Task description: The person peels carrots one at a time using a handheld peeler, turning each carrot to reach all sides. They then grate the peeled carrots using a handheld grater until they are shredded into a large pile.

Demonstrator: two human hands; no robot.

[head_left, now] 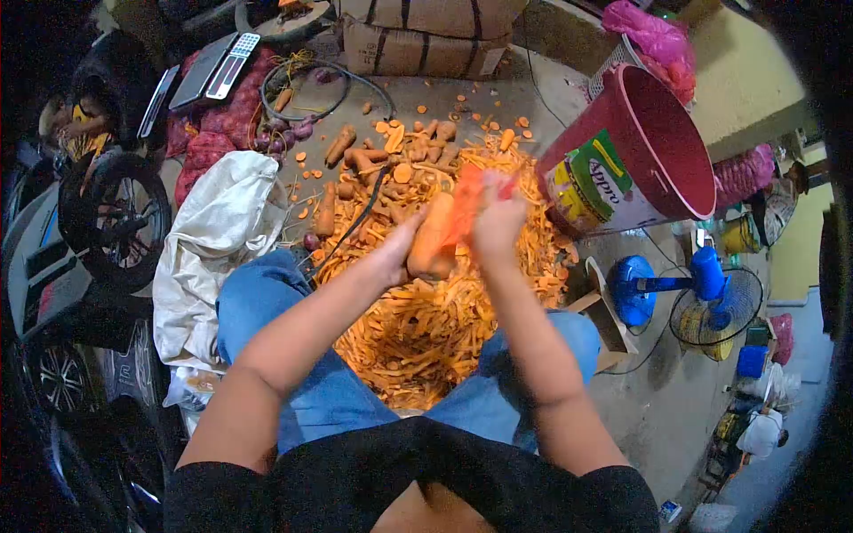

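Note:
A large carrot (433,238) is gripped at its lower end by my left hand (396,251), tilted with its far end pointing away from me. Closed around a red peeler (507,187), my right hand (499,224) is right beside the carrot. Motion smears the peeler and the orange-red patch against the carrot, so the blade cannot be made out. Beneath both hands spreads a wide heap of carrot peelings (404,330) between my knees. Several unpeeled carrots (360,163) lie at the heap's far left side.
A large red bucket (662,147) leans at the right. A blue fan (708,275) stands below it. At left are a white sack (213,244), net bags of onions (235,120), a scale (206,73) and a motorbike wheel (124,218). Strapped bales (426,44) sit behind.

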